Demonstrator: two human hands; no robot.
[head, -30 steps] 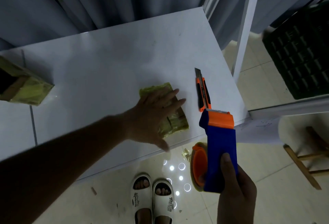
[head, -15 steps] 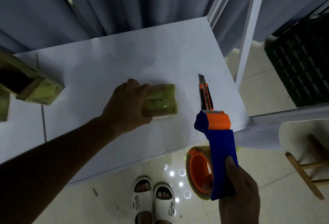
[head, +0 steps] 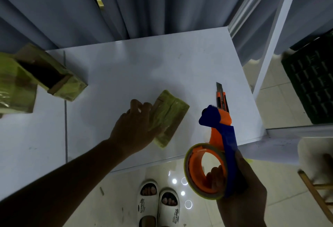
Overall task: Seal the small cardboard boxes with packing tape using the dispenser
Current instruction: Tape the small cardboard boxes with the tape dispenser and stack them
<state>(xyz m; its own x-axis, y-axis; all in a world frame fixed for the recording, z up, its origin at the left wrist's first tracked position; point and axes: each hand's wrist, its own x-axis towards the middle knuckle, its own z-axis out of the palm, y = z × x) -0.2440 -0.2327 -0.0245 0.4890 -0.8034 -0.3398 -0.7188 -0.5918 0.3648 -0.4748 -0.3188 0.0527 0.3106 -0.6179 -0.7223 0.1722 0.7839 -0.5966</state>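
Observation:
A small cardboard box (head: 170, 116) wrapped in yellowish tape lies tilted near the front edge of the white table (head: 144, 64). My left hand (head: 134, 127) holds its left end, fingers curled over the top edge. My right hand (head: 239, 190) grips the blue and orange tape dispenser (head: 216, 147) by its handle, held off the table's front edge to the right of the box. The dispenser's head points up toward the table; its tape roll hangs below.
An orange utility knife (head: 222, 98) with its blade out lies on the table just beyond the dispenser head. Larger taped boxes (head: 36, 77), one open, sit at the left. A dark crate (head: 311, 86) stands at the right, a wooden stool (head: 317, 194) at lower right.
My left hand has turned the small box so it lies diagonally and shifted it rightward. The dispenser has tilted, its head swinging left toward the box.

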